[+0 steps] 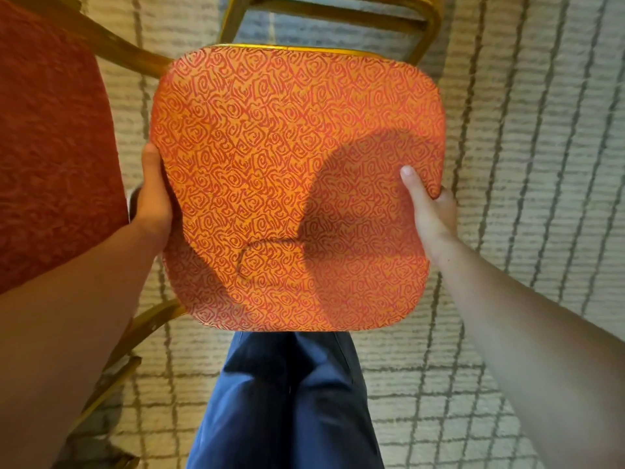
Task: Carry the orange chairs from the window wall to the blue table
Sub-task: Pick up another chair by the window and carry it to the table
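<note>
Orange chair point(297, 184): swirly red-on-orange fabric pad, dead centre, held between both hands above the legs. Can't tell if that's the seat or the back tbh. Can't tell whether its feet touch the carpet either.
Gold frame point(430, 25): thin gold trim along the pad's far edge, with tubes of the same gold sticking out beyond it over the carpet.
Left hand point(154, 201): clamped on the pad's left edge, thumb lying along the fabric, the other fingers tucked round behind and out of sight.
Right hand point(431, 213): pinching the pad's right edge, thumb flat on the front, fingers curled round the back with just a bit of them peeking past the edge.
Shadow point(358, 198): dark patch over the lower right of the pad, reaching up around the right thumb.
Second chair point(50, 147): darker red-orange upholstery along the left, just beside the held one. Brownish-gold frame bars showing beyond and below the left forearm.
Carpet point(524, 164): pale beige with a grid of darker lines, under everything. Bluish patch at its far edge behind the gold tubes.
Trousers point(291, 401): dark blue, straight below the pad's near edge, over the carpet's near edge.
</note>
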### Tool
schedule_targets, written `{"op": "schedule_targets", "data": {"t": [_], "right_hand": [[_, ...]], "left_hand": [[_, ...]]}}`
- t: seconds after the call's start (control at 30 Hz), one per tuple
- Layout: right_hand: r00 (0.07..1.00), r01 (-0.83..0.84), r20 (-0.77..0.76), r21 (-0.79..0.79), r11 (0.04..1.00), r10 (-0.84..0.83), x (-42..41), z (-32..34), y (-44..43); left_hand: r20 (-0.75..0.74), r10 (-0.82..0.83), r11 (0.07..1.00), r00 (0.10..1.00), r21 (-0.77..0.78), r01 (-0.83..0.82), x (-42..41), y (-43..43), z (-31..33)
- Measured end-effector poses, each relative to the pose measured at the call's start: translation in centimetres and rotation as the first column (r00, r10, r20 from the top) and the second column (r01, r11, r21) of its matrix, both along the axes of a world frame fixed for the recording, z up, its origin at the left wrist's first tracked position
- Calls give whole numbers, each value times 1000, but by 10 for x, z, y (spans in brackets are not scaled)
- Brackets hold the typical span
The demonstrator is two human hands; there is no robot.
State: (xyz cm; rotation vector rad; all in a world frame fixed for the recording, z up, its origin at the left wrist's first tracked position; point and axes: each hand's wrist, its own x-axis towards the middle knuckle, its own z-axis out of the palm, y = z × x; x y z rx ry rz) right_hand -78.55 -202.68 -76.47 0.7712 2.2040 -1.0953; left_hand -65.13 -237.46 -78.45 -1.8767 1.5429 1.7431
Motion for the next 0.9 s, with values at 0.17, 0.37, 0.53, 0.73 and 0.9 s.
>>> {"op": "schedule_targets", "data": {"t": [0.17, 0.37, 0.53, 0.73, 0.9], "right_hand": [[1000, -7, -2, -18, 1000, 7, 0, 1, 0], [998, -19, -51, 10, 1000, 20, 4, -1, 0], [999, -14, -30, 16, 1000, 15, 4, -2, 2], [1000, 3, -24, 4, 1000, -3, 10, 13, 10], [998, 21, -53, -1, 1000, -21, 21, 58, 20]], "left_hand": [[-21, -35, 998, 999, 45, 36, -3, 0, 8], [47, -55, 998, 997, 19, 54, -5, 8, 13], [83, -67, 998, 994, 20, 66, -7, 7, 15], [147, -76, 996, 986, -29, 81, -8, 20, 33], [202, -82, 995, 976, -32, 90, -4, 34, 91]]}}
